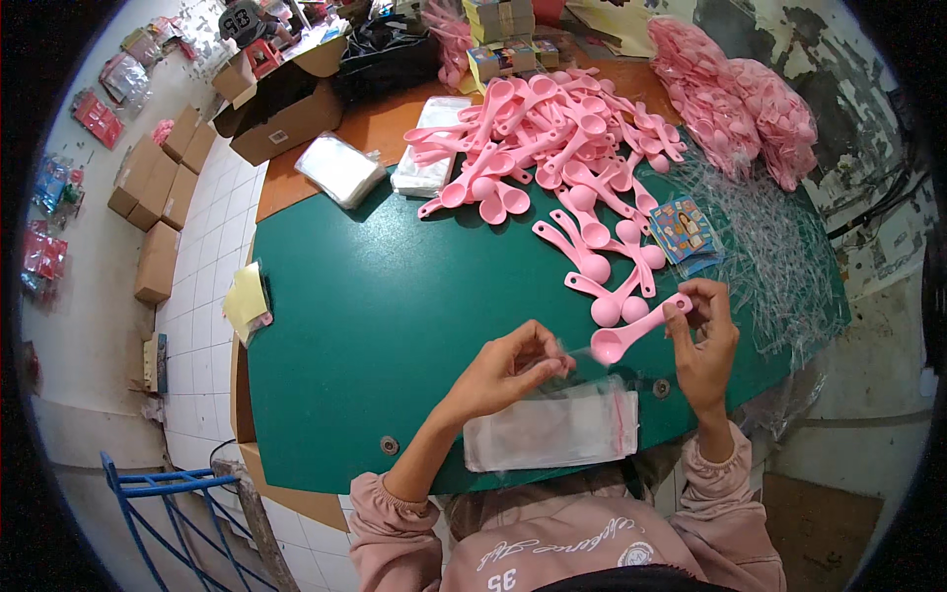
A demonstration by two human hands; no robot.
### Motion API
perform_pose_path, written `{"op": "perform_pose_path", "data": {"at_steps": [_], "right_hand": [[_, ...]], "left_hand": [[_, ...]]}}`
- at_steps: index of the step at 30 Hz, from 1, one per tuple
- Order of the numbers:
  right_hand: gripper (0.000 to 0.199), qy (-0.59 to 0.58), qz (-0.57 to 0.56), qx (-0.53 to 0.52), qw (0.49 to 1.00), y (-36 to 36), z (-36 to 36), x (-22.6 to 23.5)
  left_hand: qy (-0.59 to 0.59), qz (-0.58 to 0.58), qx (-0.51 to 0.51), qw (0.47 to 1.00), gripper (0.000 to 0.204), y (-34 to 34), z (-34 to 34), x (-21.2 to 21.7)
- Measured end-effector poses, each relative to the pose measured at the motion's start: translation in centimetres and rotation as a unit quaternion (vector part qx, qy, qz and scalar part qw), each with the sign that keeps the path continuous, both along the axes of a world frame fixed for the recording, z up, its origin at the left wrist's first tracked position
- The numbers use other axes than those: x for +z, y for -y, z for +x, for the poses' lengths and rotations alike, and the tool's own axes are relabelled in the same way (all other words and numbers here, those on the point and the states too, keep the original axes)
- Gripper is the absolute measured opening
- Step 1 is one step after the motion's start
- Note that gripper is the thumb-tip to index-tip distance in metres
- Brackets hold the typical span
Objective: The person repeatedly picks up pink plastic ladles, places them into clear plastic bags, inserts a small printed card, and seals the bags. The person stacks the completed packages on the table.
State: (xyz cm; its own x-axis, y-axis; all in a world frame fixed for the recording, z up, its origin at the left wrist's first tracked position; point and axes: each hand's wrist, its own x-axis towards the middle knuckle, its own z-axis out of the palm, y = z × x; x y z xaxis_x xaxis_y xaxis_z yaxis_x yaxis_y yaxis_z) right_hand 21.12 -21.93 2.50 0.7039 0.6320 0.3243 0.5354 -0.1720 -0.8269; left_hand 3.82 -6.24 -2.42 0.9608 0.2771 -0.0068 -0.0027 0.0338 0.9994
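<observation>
My right hand pinches a pink measuring spoon by the end of its handle, its bowl pointing left. Close to that bowl, my left hand has its fingers closed on a thin clear plastic bag, whose outline is hard to make out. Below both hands, at the table's near edge, lies a stack of clear plastic bags with a reddish strip at the right end. Several loose pink spoons lie just beyond my hands, in front of a large heap of pink spoons.
Printed cards lie right of the spoons, beside scattered clear plastic strips. White bag packs and an open carton are at the back left. Bulging bags of spoons stand back right. A blue metal frame stands lower left.
</observation>
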Motion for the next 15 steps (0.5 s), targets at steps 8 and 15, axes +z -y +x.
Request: {"op": "perform_pose_path", "data": {"at_steps": [8,15], "right_hand": [[0.023,-0.125,0.109,0.080,0.983,-1.9,-1.4,-0.3],[0.026,-0.143,0.087,0.102,0.981,-2.8,-1.9,-0.8]], "left_hand": [[-0.079,-0.128,0.052,0.987,0.030,-0.3,-0.1,0.9],[-0.111,-0.103,0.043,0.987,0.036,-0.4,0.0,1.3]]}}
